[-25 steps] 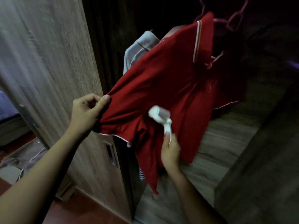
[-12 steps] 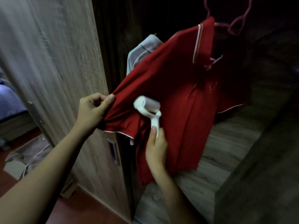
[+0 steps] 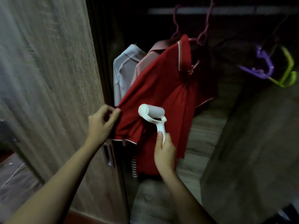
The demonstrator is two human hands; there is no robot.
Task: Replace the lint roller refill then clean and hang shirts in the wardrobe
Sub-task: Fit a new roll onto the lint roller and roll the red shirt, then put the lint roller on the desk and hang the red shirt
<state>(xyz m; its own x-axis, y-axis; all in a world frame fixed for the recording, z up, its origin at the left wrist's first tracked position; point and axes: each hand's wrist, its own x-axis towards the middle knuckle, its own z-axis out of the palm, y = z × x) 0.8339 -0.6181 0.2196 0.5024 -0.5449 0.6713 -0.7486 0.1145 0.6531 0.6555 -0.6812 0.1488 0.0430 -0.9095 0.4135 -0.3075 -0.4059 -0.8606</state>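
A red polo shirt (image 3: 163, 84) with white trim hangs on a pink hanger (image 3: 202, 36) from the wardrobe rail (image 3: 226, 10). My left hand (image 3: 102, 125) pinches its left sleeve and pulls it out to the left. My right hand (image 3: 165, 151) grips the handle of a white lint roller (image 3: 152, 113), whose roll lies against the shirt's front near the sleeve.
A light grey shirt (image 3: 123, 71) and a pink shirt (image 3: 145, 62) hang behind the red one. Empty purple (image 3: 260, 68) and green (image 3: 288, 70) hangers hang at the right. The open wooden wardrobe door (image 3: 53, 78) stands at the left, a wooden shelf (image 3: 205, 135) lies below.
The lint roller has moved left and up across the shirt toward the sleeve. My left hand keeps hold of the sleeve. The camera has tilted up, showing the rail and more hangers.
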